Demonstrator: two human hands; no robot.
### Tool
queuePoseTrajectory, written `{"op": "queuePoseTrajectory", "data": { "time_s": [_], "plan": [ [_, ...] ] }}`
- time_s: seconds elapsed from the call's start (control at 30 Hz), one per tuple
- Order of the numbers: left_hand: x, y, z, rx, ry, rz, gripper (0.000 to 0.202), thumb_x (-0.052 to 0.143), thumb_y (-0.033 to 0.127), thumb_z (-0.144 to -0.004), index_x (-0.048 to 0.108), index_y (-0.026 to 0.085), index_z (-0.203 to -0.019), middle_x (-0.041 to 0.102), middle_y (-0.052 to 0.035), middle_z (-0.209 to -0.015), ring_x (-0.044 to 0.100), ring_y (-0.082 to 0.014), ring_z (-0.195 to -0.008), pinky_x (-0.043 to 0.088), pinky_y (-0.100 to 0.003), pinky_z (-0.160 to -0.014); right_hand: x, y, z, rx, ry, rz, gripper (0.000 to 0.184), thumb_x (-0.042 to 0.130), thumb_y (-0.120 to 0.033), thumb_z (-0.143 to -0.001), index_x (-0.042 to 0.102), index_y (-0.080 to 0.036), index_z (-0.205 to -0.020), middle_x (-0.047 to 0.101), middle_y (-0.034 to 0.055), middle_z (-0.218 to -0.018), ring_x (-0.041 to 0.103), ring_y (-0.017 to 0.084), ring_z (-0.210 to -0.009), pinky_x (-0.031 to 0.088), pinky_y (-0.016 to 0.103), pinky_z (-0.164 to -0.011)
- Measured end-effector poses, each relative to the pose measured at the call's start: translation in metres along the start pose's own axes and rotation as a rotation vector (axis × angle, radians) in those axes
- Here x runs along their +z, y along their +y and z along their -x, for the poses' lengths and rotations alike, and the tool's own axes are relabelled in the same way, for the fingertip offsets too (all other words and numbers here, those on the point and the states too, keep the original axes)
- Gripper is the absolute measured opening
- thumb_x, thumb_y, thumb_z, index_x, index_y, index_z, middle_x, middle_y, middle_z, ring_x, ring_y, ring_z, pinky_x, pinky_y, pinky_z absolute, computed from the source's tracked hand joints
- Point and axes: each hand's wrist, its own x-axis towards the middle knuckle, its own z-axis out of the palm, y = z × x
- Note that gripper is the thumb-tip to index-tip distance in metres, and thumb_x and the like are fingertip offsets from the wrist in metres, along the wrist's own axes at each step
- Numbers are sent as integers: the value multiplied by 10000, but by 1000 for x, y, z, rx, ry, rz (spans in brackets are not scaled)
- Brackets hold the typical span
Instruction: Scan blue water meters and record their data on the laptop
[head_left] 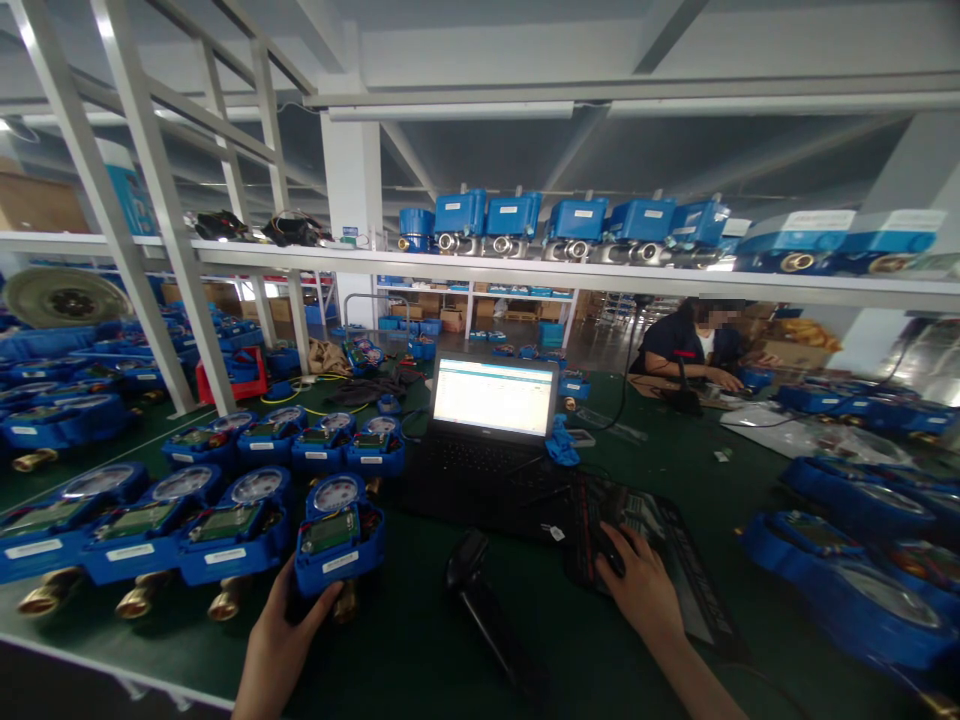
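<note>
My left hand [281, 632] is closed around the near end of a blue water meter [341, 560], thumb and fingers on either side of its casing. The meter's top is open, showing a green circuit board and a round dial; a white label is on its front and a brass pipe end sticks out below. My right hand [646, 585] rests over a black computer mouse [611, 550] on a dark patterned mouse pad [694, 580]. Between my hands a black barcode scanner [480, 590] lies on the green table. Behind it stands an open laptop [491, 400] with a lit screen.
Rows of similar blue meters [232, 530] fill the left, and more meters [862, 570] lie at the right. A shelf [525, 268] carrying finished-looking blue units crosses above. A crumpled blue cloth or glove [561, 440] lies beside the laptop. Another person [694, 345] works across the table.
</note>
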Motion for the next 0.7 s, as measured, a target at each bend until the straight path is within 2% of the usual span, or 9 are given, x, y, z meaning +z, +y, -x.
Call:
{"op": "queuePoseTrajectory", "data": {
  "time_s": [0.3, 0.53, 0.7],
  "plan": [
    [-1, 7, 2, -43, 5, -6, 1084, 572, 708, -481, 370, 80, -1341, 537, -226, -1290, 442, -404, -1236, 385, -512, -1024, 1, 1, 1, -12, -1, -3, 491, 366, -440, -836, 521, -249, -1261, 470, 95, -1282, 535, 290, -1057, 483, 455, -876],
    [-1, 3, 2, -3, 6, -9, 1071, 574, 702, -506, 361, 71, -1345, 517, -237, -1309, 429, -394, -1250, 379, -492, -1031, -2, 0, 0, 14, -27, -5, 505, 357, -436, -833, 537, -226, -1256, 468, 110, -1292, 524, 306, -1067, 485, 468, -868],
    [0, 0, 0, 6, 0, -14, 1026, 579, 708, -517, 385, 111, -1329, 553, -207, -1276, 461, -393, -1223, 368, -511, -1034, -1, 1, 0, 11, -25, -13, 499, 369, -442, -829, 541, -232, -1249, 470, 104, -1287, 527, 300, -1062, 490, 458, -856]
  ]
}}
